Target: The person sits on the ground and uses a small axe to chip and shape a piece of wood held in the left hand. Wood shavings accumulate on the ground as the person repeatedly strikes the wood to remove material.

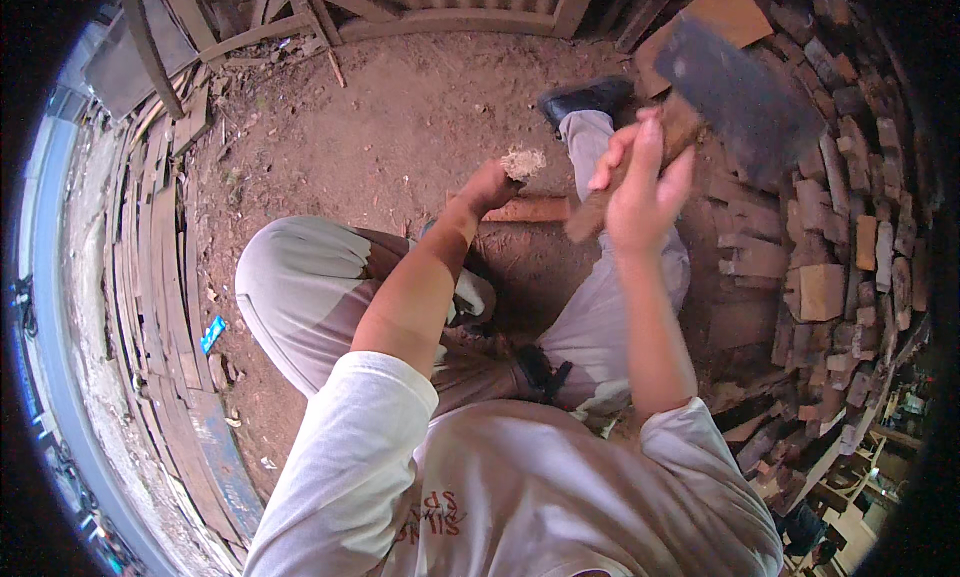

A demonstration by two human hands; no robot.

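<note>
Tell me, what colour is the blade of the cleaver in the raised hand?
Dark grey, dull and stained, on the cleaver in the right hand; seen in the head view.

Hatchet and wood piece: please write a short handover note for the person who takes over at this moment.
Right hand grips the wooden handle of the hatchet, blade raised to the upper right.
Left hand holds a small wood piece upright by its top, frayed end up, above a reddish block on the dirt floor.
Done: stacked cut wood pieces lie at the right.
Left: the held piece is not yet split.
</note>
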